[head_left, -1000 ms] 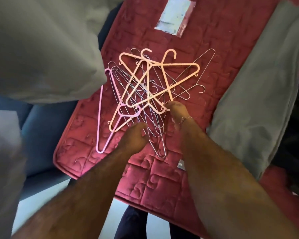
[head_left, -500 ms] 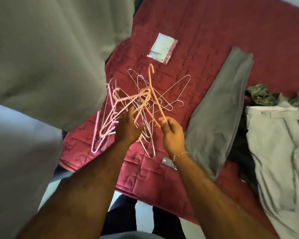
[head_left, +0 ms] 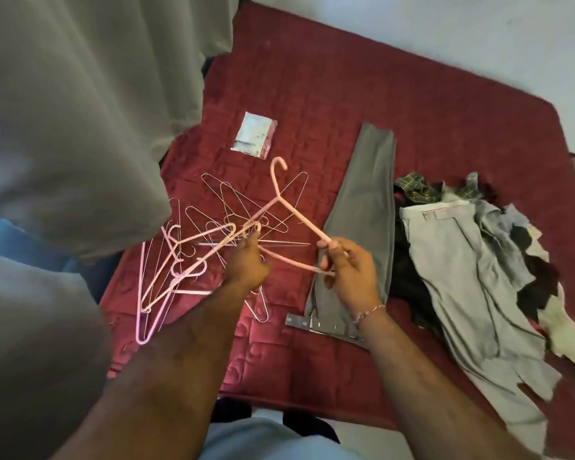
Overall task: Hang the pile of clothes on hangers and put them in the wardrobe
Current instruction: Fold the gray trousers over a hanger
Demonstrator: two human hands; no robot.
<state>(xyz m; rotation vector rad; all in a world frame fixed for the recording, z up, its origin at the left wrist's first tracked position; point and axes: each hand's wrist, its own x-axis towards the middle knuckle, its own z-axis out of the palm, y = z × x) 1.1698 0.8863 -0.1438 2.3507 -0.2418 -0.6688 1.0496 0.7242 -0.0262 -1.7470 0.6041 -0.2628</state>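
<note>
A pale grey cloth [head_left: 80, 111] is hanging down over the far left, and below it a red quilted bed [head_left: 312, 78] is carrying everything else. On its left part a tangle of pink plastic and thin wire hangers [head_left: 186, 257] is lying. The left hand [head_left: 246, 263] is reaching into that tangle, its fingers curling around the pink and wire pieces where they are crossing, apparently holding the heap back. Just to its right, the right hand [head_left: 349, 270] is gripping a peach plastic hanger [head_left: 289, 210] by one end, fingers closed around the bar and lower rail, with the hook pointing up and away; its other arm is running back into the tangle by the left hand.

Beyond the hangers a small white packet [head_left: 254, 136] is lying flat; any print on it is too blurred to read. Right of the hands, grey trousers [head_left: 362, 200] are lying stretched out, and further right the pile of clothes [head_left: 462, 247] is sitting in a loose heap, checked and dark pieces under a light grey garment.

The task is looking barely begun: no garment is on a hanger yet, the pile is looking untouched, and no wardrobe is showing. One hanger is being freed; all the hanging and carrying is remaining.
</note>
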